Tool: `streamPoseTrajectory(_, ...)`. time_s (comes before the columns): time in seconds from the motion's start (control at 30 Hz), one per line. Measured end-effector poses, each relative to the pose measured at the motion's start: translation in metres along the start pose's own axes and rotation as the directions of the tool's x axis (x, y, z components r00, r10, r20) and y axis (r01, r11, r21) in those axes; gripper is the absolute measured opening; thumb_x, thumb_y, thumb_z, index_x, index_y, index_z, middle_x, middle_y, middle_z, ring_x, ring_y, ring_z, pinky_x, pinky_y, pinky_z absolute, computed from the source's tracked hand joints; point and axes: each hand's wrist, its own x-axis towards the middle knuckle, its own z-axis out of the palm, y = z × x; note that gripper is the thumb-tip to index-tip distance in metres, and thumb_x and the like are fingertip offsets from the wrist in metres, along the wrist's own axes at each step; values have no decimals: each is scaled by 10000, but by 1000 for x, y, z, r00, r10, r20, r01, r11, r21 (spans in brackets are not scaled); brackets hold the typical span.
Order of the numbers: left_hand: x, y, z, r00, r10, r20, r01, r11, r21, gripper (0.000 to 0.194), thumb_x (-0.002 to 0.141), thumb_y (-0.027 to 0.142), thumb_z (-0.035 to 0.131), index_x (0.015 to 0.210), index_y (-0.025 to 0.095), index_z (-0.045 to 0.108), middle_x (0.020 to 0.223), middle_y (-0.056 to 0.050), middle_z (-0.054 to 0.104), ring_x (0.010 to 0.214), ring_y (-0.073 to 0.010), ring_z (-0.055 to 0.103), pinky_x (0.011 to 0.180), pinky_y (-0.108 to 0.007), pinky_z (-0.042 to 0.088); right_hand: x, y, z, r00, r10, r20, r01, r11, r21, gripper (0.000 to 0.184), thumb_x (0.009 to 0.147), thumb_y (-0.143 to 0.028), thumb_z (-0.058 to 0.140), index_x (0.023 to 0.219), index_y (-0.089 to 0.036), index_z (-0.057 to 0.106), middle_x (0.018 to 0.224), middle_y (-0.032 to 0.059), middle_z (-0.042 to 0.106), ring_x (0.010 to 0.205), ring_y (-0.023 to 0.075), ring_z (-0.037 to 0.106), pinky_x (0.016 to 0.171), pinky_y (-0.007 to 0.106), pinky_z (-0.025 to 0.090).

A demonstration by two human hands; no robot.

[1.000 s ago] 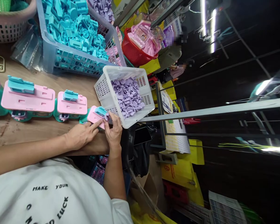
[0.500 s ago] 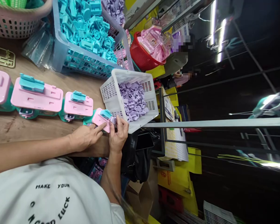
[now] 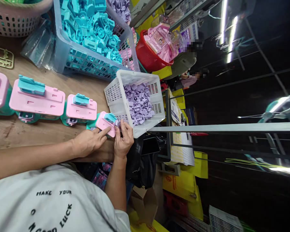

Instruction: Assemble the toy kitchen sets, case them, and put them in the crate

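The smallest pink-topped teal plastic toy (image 3: 102, 122) sits at the right end of a row on the wooden table. Its pink top carries a turquoise piece (image 3: 110, 117). My left hand (image 3: 88, 141) steadies this toy, index finger laid on the pink top and the other fingers curled by its near side. At the toy's right edge, my right hand (image 3: 124, 140) pinches a small purple plastic piece (image 3: 117, 123) between thumb and fingers, close beside the turquoise piece. The fingers partly hide the purple piece, so I cannot tell whether it is seated.
Left along the row stand larger pink-topped toys (image 3: 37, 101). A white basket (image 3: 125, 100) of purple pieces is right beside my right hand. Behind is a blue crate (image 3: 60, 58) of turquoise parts. A black bag (image 3: 145, 167) hangs near the table's right edge.
The purple piece has turned slightly in my right fingers, which have shifted a little. My left hand keeps its place on the toy. The whole view has moved slightly.
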Motion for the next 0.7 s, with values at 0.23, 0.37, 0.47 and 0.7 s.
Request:
streamPoseTrajectory(0.23,0,1,-1,1000,-5,-9,5,1000,-7,274,962,49,488,1106,108,713,1588,-136,475,942,-234,689,611,-339,529,1,2,2,998,-10,69,16,997,-80,342,1039,-281,544,1331,-190,697,1145,142,711,1053,185,705,944,323,602)
streamPoseTrajectory(0.37,1,1,-1,1000,-21,2,21,999,-31,261,949,46,516,1107,114,714,1581,-135,486,957,-236,686,604,-329,521,-1,4,5,995,-74,66,82,987,-136,295,1026,-217,551,1240,-182,751,1230,172,706,1125,220,689,979,367,586)
streamPoseTrajectory(0.47,2,2,0,1000,-25,-10,25,999,-39,266,953,55,528,1128,119,718,1571,-134,498,953,-231,687,609,-323,523,-5,1,5,995,-61,83,75,981,-178,325,1031,-198,528,1294,-190,720,1309,179,684,1207,247,656,1037,426,556)
streamPoseTrajectory(0.7,3,2,1,1000,-3,-8,3,1000,6,287,974,99,520,1186,122,712,1563,-133,510,967,-240,690,685,-341,554,-17,-11,6,990,85,109,-67,985,-162,421,1063,-200,403,1421,-212,624,1442,187,588,1374,268,554,1132,491,490)
